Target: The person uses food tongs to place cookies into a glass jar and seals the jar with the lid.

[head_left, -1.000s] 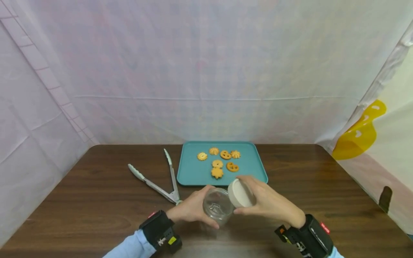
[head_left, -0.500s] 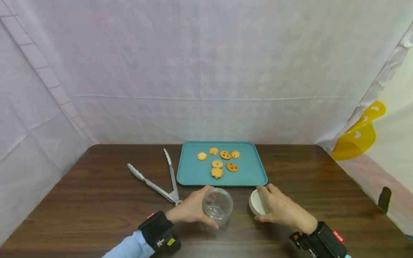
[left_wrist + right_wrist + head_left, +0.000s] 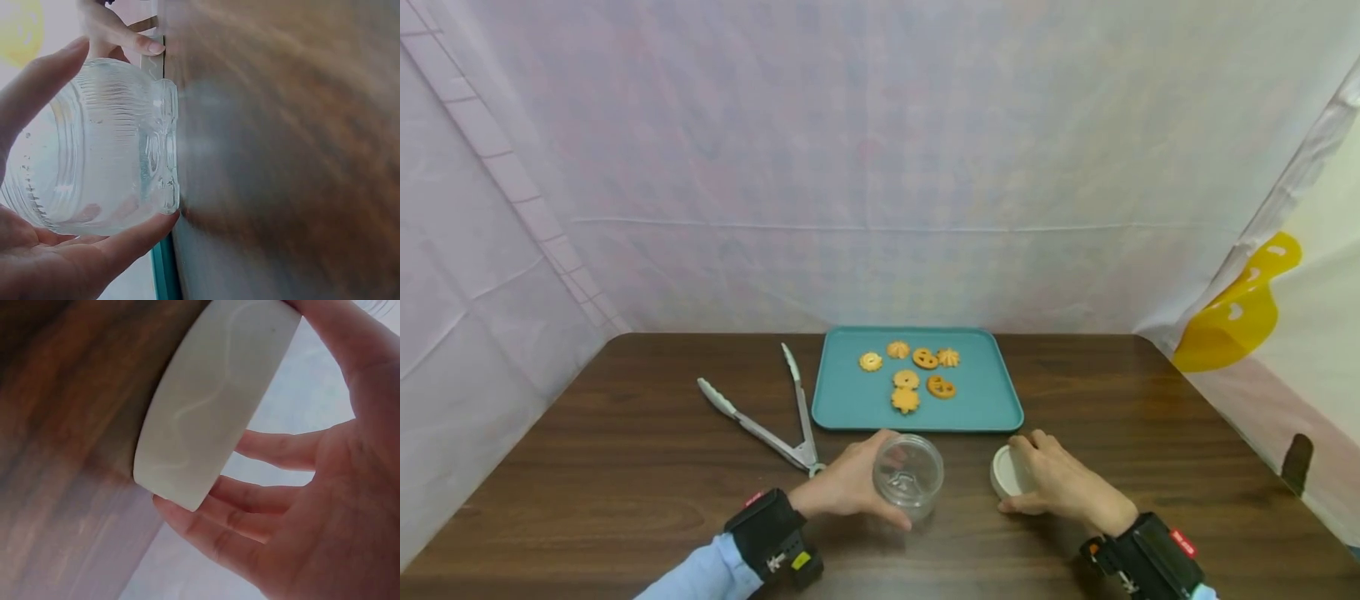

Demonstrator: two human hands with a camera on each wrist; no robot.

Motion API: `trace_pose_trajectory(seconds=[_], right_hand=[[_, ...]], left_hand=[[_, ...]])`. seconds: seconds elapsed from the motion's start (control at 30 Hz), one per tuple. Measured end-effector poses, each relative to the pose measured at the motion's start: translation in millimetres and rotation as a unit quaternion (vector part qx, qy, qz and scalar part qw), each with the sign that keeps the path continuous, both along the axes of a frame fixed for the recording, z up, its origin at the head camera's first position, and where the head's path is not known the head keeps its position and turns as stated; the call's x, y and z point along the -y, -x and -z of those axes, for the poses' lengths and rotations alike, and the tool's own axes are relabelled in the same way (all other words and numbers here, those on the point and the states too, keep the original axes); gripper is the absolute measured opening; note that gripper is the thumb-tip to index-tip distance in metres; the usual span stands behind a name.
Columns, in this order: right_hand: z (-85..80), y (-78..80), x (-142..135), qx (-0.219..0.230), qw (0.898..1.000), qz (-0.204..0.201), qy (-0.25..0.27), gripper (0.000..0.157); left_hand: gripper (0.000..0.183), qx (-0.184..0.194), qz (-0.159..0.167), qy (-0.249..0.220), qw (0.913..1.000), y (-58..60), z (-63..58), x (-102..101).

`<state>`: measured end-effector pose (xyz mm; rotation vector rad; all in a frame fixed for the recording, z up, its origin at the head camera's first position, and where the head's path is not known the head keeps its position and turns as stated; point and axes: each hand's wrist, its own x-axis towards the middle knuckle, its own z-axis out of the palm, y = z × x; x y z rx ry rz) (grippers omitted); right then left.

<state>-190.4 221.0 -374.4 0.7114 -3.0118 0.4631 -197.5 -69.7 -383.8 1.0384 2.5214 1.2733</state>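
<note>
A clear jar (image 3: 909, 473) stands uncovered on the table, and nothing shows inside it. My left hand (image 3: 848, 483) grips its side, thumb on the near side and fingers on the far side. In the left wrist view the jar (image 3: 115, 140) has its base against the wood. To the right of it, my right hand (image 3: 1066, 487) holds a round white lid (image 3: 1006, 472) by the rim. The right wrist view shows the lid (image 3: 200, 406) down at the tabletop, fingertips around its edge; the palm stays off it.
Behind the jar lies a teal tray (image 3: 842, 408) bearing several cookies, among them a pretzel-shaped one (image 3: 941, 387). Spread-apart tongs (image 3: 775, 443) rest left of the tray, their hinge end near my left hand. A white cloth (image 3: 865, 167) hangs behind the wooden table (image 3: 587, 483).
My right hand has carried the lid from beside the jar's mouth rightward and down to the table. The left hand and the jar stay in place.
</note>
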Motion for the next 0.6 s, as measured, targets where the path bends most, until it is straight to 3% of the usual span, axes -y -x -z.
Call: trace_pose_trajectory(seconds=[0.37,0.43,0.6], right_hand=[[2.5,1.1,0,-0.003,1.000,0.002,0.009,0.089],[3.0,0.7,1,-0.025,1.000,-0.002,0.008,0.089],[-0.4,-0.4,13,-0.134,0.990,-0.029,0.026,0.078]], left_hand=[[0.084,-0.008,-0.005,0.003,1.0000,-0.6,1.0,0],[0.085,-0.004,-0.006,0.005,1.0000,-1.3,1.2,0],[0.089,0.013,-0.005,-0.002,0.9999,-2.2,0.1,-2]])
